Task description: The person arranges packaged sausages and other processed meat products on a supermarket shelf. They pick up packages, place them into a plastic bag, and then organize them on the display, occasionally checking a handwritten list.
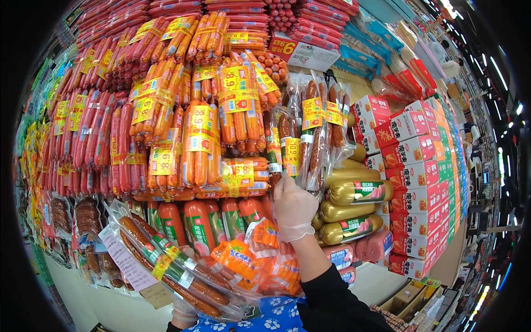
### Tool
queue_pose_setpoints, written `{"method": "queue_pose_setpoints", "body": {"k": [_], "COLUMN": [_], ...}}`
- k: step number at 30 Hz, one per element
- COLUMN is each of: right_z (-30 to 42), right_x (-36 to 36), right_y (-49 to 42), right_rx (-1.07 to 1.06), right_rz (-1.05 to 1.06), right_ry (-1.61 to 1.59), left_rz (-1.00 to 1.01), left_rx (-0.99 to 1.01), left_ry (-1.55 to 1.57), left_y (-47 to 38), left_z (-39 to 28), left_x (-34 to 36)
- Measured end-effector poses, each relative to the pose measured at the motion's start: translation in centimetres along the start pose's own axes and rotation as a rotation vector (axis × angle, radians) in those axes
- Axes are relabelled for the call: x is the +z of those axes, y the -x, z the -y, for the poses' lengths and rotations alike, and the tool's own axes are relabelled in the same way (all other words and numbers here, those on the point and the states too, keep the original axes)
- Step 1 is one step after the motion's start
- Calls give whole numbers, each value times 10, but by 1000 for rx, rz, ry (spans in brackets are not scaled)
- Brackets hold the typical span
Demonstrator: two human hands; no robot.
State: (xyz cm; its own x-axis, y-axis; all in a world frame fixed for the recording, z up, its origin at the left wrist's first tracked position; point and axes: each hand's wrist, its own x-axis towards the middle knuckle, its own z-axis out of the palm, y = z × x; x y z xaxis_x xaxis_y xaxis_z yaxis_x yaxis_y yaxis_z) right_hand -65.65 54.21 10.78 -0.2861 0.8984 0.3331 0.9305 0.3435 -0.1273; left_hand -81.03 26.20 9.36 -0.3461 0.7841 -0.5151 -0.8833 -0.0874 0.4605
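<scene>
My right hand [295,207], in a clear plastic glove, pinches the lower end of a vacuum-packed dark smoked sausage [272,143] standing among similar packs. Beside it stands another pack with a yellow price band [291,151]. Against my body, long clear packs of brown smoked sausage [170,267] with green labels lie tilted. My gloved left hand [184,312] is under these packs and seems to hold them; most of it is hidden. A handwritten paper sheet [126,261] and a cardboard piece [157,295] stick out beside the packs.
Orange-wrapped sausage bundles [202,143] and red ones [93,128] are piled ahead and left. Thick red ham sausages [197,226] and orange bags [236,259] lie nearer. To the right are gold-wrapped ham rolls [359,191] and stacked red-and-white boxes [415,174].
</scene>
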Motion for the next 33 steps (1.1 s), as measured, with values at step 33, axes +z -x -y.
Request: {"method": "queue_pose_setpoints", "body": {"k": [33], "right_z": [-70], "right_x": [-63], "right_y": [7], "right_rx": [582], "right_rz": [431], "right_ry": [-1098], "left_rz": [104], "left_rx": [-40], "left_ry": [222], "left_y": [15], "left_z": [-4], "left_x": [-1]}}
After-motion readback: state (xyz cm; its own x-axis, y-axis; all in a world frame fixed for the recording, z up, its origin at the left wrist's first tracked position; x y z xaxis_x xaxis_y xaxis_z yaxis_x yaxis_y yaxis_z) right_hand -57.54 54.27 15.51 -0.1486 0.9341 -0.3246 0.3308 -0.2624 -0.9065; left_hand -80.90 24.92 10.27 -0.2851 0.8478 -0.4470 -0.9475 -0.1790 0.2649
